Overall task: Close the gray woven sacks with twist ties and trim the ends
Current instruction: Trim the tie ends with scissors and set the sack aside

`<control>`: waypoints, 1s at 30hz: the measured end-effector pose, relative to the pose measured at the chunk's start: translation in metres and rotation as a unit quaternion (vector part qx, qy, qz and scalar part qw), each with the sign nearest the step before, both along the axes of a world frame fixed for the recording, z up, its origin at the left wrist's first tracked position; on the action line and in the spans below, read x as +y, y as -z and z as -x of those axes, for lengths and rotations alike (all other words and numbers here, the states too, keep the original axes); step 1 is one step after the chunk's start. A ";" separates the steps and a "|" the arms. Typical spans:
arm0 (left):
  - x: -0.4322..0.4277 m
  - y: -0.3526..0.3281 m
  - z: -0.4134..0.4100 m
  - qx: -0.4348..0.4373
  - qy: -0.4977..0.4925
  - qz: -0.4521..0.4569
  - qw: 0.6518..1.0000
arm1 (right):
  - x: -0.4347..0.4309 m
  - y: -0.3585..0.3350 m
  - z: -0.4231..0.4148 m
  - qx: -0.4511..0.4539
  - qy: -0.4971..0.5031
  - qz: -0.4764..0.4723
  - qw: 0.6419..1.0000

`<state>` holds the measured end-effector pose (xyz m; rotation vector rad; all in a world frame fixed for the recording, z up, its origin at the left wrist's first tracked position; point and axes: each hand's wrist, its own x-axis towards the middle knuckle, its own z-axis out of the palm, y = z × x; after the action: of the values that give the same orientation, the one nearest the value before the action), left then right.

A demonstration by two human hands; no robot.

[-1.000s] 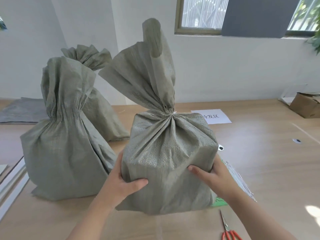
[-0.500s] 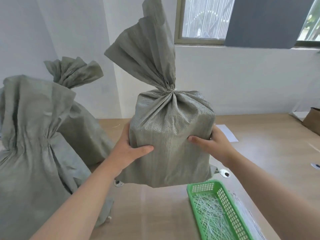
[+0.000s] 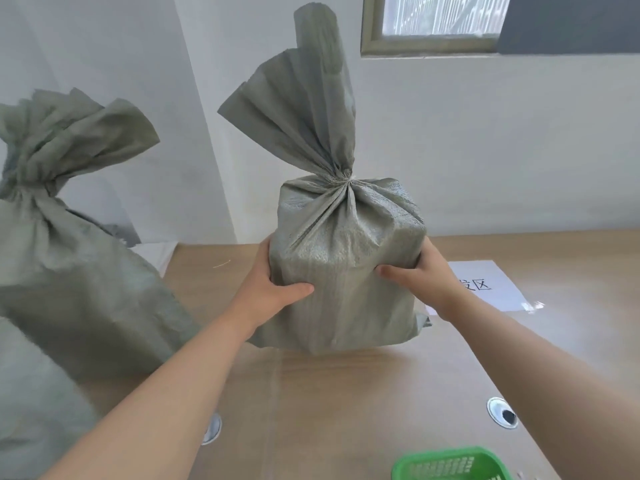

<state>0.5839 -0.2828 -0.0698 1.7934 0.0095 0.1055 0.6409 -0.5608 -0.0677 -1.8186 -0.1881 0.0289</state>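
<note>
A gray woven sack (image 3: 346, 271) stands upright on the far part of the wooden table (image 3: 346, 410), its neck cinched by a pale tie (image 3: 344, 180) with the fabric fanning up above. My left hand (image 3: 273, 289) grips its left side, thumb across the front. On the sack's right side, my right hand (image 3: 422, 282) grips it the same way. A second tied gray sack (image 3: 69, 271) stands at the left. Part of a third sack (image 3: 31, 410) fills the lower left corner.
A green plastic basket (image 3: 450, 465) shows at the bottom edge. A white paper label (image 3: 485, 285) lies on the table right of the held sack. Two round cable grommets (image 3: 502, 412) sit in the tabletop. A white wall and window stand behind.
Both hands have carried the sack away from me, from above the basket to the far part of the table beside the paper label. The scissors have left the view.
</note>
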 end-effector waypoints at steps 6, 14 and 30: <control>0.004 0.027 -0.049 -0.008 -0.005 -0.007 1.000 | 0.007 0.033 -0.049 0.000 0.003 -0.012 1.000; 0.010 0.076 -0.068 0.012 -0.021 -0.003 1.000 | 0.017 0.074 -0.070 -0.004 0.000 0.020 1.000; 0.015 0.064 -0.060 0.019 -0.060 -0.104 0.993 | 0.016 0.062 -0.060 -0.020 -0.005 0.088 0.996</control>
<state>0.6438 -0.2682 -0.1342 2.0036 0.1390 0.1642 0.7008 -0.5451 -0.1294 -1.9944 -0.2302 0.0160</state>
